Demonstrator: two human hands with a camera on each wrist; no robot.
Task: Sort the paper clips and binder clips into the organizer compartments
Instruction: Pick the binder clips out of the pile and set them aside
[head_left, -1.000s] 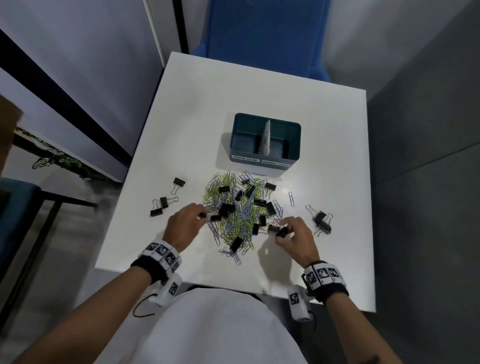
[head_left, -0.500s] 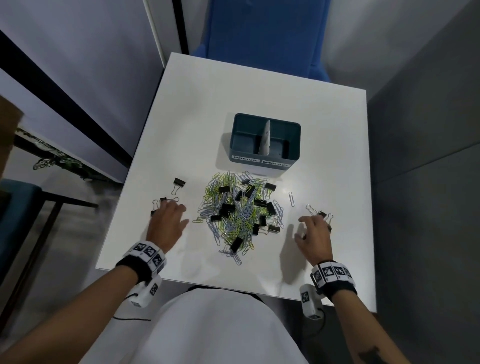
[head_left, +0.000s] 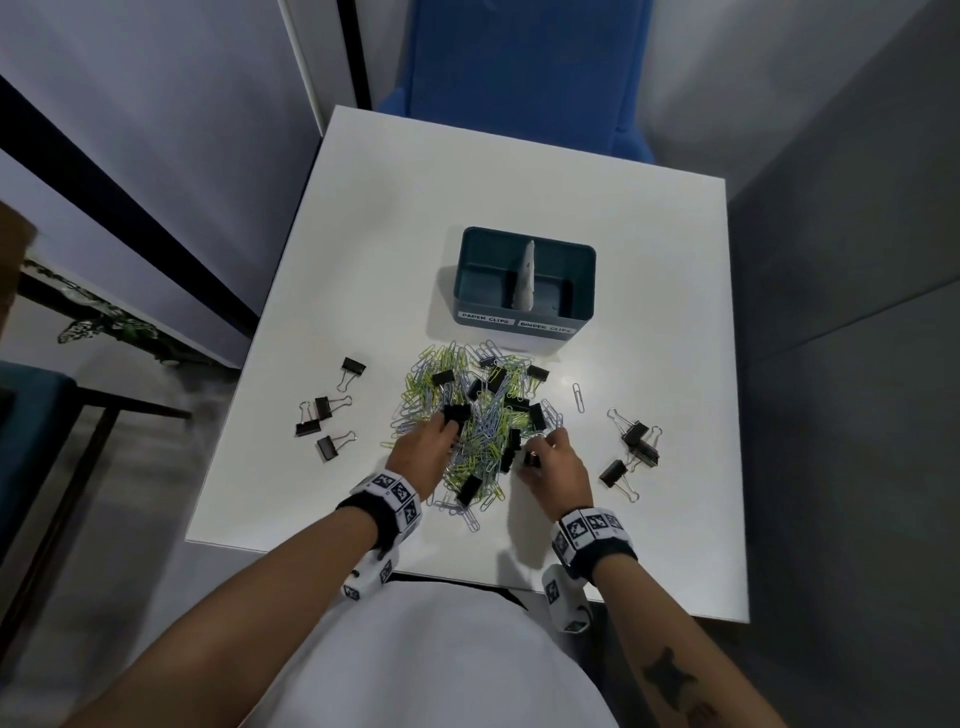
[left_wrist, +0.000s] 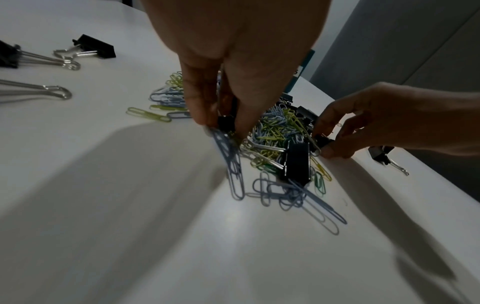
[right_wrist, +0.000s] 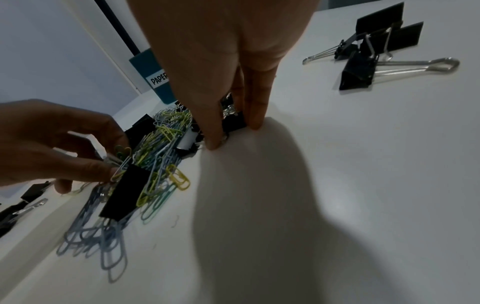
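A pile of green and blue paper clips mixed with black binder clips (head_left: 488, 410) lies in front of the teal organizer (head_left: 524, 312). Its two compartments are labelled PAPER CLIPS on the left and BINDER CLIPS on the right, and both look empty. My left hand (head_left: 449, 426) is at the pile's left edge and pinches a small black binder clip (left_wrist: 225, 123) with blue paper clips (left_wrist: 233, 164) tangled under it. At the pile's right edge my right hand (head_left: 537, 454) pinches another black binder clip (right_wrist: 233, 123) against the table.
Several binder clips (head_left: 324, 415) lie apart on the left of the white table (head_left: 519, 171), and a few more (head_left: 636, 441) on the right. One paper clip (head_left: 578, 397) lies alone. A blue chair (head_left: 519, 67) stands behind the table.
Half a second ago my hands were out at the side groups of binder clips. Both have come back in to the pile, and each now pinches a binder clip.
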